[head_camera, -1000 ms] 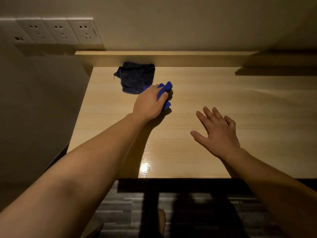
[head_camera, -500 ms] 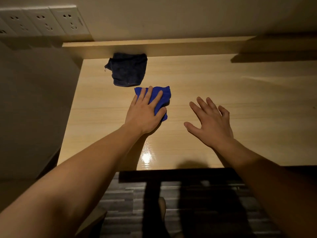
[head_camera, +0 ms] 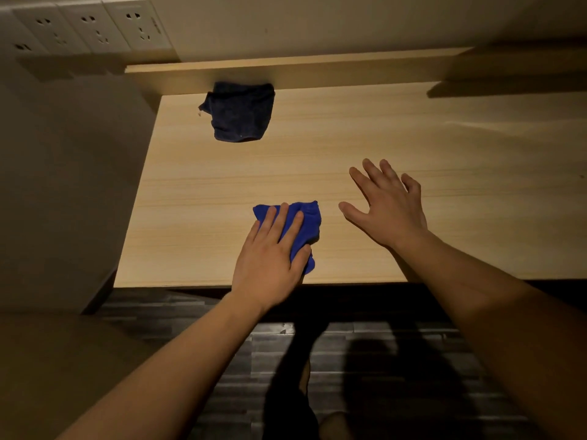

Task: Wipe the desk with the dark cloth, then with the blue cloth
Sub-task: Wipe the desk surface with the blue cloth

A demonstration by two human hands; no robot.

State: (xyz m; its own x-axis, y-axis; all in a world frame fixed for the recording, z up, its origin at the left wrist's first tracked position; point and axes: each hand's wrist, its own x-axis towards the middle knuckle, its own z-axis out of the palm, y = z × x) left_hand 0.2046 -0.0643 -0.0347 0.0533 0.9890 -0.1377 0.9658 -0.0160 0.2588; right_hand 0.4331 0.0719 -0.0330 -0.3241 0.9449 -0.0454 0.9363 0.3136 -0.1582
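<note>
My left hand (head_camera: pixel 270 258) presses flat on the crumpled blue cloth (head_camera: pixel 306 223), near the front edge of the light wooden desk (head_camera: pixel 460 154); the fingers lie across it and the thumb hooks its right side. Part of the cloth is hidden under the palm. The dark cloth (head_camera: pixel 242 112) lies bunched at the back left of the desk, against the raised back ledge, with no hand on it. My right hand (head_camera: pixel 389 204) is to the right of the blue cloth, fingers spread, holding nothing, over the desk top.
A low wooden ledge (head_camera: pixel 317 73) runs along the desk's back. Wall sockets (head_camera: pixel 92 27) sit at the upper left. A side wall panel (head_camera: pixel 63 185) borders the desk's left edge. Dark plank floor (head_camera: pixel 397 360) lies below the front edge.
My left hand has dragged the blue cloth from beside the dark cloth toward the desk's front edge. The right hand stayed roughly in place, still spread.
</note>
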